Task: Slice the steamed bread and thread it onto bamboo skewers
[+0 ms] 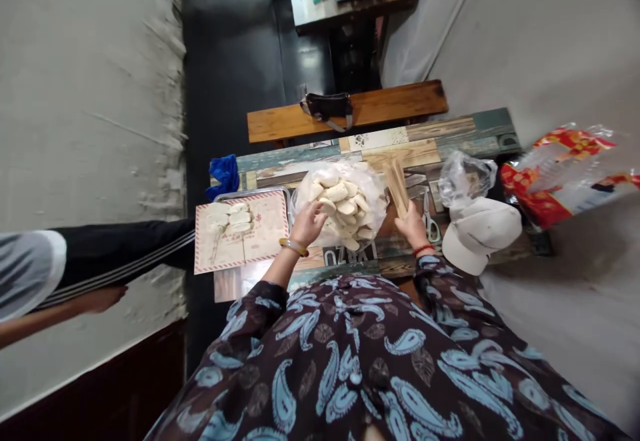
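Left hand [307, 224], part-curled, grip unclear, meets pale food pieces [346, 208] in the plastic bag [374, 189] on the desk [425, 152]; right hand [413, 225] grips wooden skewers [396, 186], which could scatter if hold slackens.

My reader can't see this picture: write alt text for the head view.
A person's left hand is at a heap of pale, oblong pieces in a translucent plastic bag on a patchwork table; the right hand holds flat wooden sticks. More pieces lie on a red-edged sheet at left; scissors and a white cap are at right.
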`<state>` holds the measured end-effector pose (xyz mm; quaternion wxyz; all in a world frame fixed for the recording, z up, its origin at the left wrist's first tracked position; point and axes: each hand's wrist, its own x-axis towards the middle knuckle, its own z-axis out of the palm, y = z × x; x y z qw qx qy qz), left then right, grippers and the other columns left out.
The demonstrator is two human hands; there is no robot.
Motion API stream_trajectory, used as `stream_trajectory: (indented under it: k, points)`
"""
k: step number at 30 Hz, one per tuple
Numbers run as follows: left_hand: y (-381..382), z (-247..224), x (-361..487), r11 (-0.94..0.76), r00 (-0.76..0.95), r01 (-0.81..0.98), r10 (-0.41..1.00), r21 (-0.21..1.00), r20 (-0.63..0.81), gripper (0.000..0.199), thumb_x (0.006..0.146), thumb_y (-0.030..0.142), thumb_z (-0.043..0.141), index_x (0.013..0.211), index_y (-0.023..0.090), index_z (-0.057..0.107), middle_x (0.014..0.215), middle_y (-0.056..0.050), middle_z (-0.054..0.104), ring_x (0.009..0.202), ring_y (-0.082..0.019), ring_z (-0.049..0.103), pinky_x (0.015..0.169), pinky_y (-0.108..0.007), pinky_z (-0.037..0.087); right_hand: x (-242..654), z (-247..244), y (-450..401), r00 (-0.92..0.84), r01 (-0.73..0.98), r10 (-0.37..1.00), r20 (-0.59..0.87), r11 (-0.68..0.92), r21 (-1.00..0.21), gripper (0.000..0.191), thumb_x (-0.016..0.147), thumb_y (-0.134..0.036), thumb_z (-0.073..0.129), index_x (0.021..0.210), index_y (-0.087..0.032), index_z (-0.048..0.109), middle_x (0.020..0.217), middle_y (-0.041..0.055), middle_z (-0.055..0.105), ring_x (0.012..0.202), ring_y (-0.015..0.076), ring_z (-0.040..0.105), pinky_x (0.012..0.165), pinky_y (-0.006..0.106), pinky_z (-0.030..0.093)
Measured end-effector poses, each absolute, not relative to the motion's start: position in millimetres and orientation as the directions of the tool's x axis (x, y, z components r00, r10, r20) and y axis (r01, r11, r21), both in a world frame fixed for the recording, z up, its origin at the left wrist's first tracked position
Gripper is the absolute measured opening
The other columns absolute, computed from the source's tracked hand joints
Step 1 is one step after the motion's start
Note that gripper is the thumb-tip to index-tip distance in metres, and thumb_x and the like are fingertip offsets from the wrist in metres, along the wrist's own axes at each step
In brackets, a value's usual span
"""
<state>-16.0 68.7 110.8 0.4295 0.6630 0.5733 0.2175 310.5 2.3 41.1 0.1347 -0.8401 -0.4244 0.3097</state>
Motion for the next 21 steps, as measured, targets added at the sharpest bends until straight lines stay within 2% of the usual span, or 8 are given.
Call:
stream_trajectory:
  k: [3, 5, 9, 12, 14, 17, 21]
  points:
    - [64.0, 108.5, -13.3, -0.051, 0.299, 0.646, 0.935, 0.761, -0.191, 0.030, 0.077, 0.015, 0.071, 0.107, 0.016, 0.070, 0.111, -0.013, 0.067, 0.108, -0.029, 0.064, 0.104, -0.051, 0.049, 299.1, 24.1, -0.3, 0.460, 0.693, 0.790, -0.405, -0.604, -0.393, 0.088, 0.080, -0.026, 0.069, 0.156, -0.006, 0.030, 0.132, 0.0269, 0.054, 0.115, 0.0386, 0.060, 0.092, 0.046, 0.050]
    - [61.4, 105.6, -13.0, -0.093, 0.316, 0.692, 0.931, 0.715, -0.185, 0.031, 0.079, 0.015, 0.070, 0.110, 0.016, 0.069, 0.111, -0.015, 0.066, 0.110, -0.031, 0.063, 0.105, -0.054, 0.048, 296.5, 17.5, -1.1, 0.475, 0.719, 0.789, -0.390, -0.603, -0.345, 0.089, 0.083, -0.031, 0.070, 0.158, -0.007, 0.027, 0.134, 0.0270, 0.050, 0.120, 0.0401, 0.056, 0.094, 0.047, 0.049]
    - [61.3, 101.3, -14.0, -0.160, 0.335, 0.758, 0.927, 0.632, -0.168, 0.034, 0.084, 0.020, 0.068, 0.117, 0.015, 0.065, 0.115, -0.016, 0.064, 0.105, -0.029, 0.064, 0.100, -0.052, 0.052, 301.0, 12.7, -2.9, 0.490, 0.752, 0.802, -0.343, -0.587, -0.298, 0.096, 0.076, -0.039, 0.079, 0.156, -0.014, 0.033, 0.138, 0.0240, 0.048, 0.126, 0.0419, 0.049, 0.096, 0.047, 0.048]
    - [62.1, 102.3, -13.0, -0.187, 0.359, 0.758, 0.919, 0.625, -0.161, 0.034, 0.085, 0.022, 0.068, 0.119, 0.016, 0.065, 0.114, -0.014, 0.064, 0.101, -0.027, 0.064, 0.097, -0.048, 0.054, 306.5, 12.3, -8.3, 0.472, 0.774, 0.829, -0.301, -0.553, -0.309, 0.099, 0.072, -0.045, 0.082, 0.154, -0.012, 0.036, 0.138, 0.0246, 0.050, 0.126, 0.0419, 0.050, 0.098, 0.049, 0.047]
    - [61.0, 103.9, -11.4, -0.200, 0.372, 0.752, 0.915, 0.627, -0.154, 0.034, 0.086, 0.022, 0.067, 0.119, 0.017, 0.064, 0.114, -0.014, 0.064, 0.099, -0.025, 0.064, 0.095, -0.046, 0.055, 311.9, 11.4, -12.2, 0.453, 0.785, 0.851, -0.265, -0.522, -0.335, 0.093, 0.077, -0.048, 0.077, 0.153, -0.009, 0.038, 0.138, 0.0253, 0.053, 0.124, 0.0398, 0.052, 0.100, 0.048, 0.046]
    - [56.2, 106.1, -7.5, -0.185, 0.368, 0.740, 0.916, 0.647, -0.159, 0.032, 0.088, 0.022, 0.065, 0.119, 0.016, 0.064, 0.112, -0.013, 0.063, 0.093, -0.023, 0.066, 0.091, -0.043, 0.056, 323.2, 8.0, -13.4, 0.423, 0.796, 0.883, -0.206, -0.470, -0.381, 0.070, 0.090, -0.043, 0.061, 0.149, -0.009, 0.045, 0.134, 0.0227, 0.058, 0.121, 0.0328, 0.055, 0.101, 0.043, 0.045]
    - [38.1, 115.5, 3.7, -0.138, 0.356, 0.715, 0.916, 0.686, -0.187, 0.029, 0.090, 0.022, 0.062, 0.118, 0.014, 0.065, 0.112, -0.014, 0.064, 0.090, -0.022, 0.067, 0.086, -0.040, 0.057, 335.4, 5.7, -9.6, 0.346, 0.813, 0.921, -0.177, -0.389, -0.434, 0.046, 0.090, -0.036, 0.053, 0.130, -0.014, 0.064, 0.116, 0.0162, 0.069, 0.107, 0.0283, 0.061, 0.096, 0.039, 0.047]
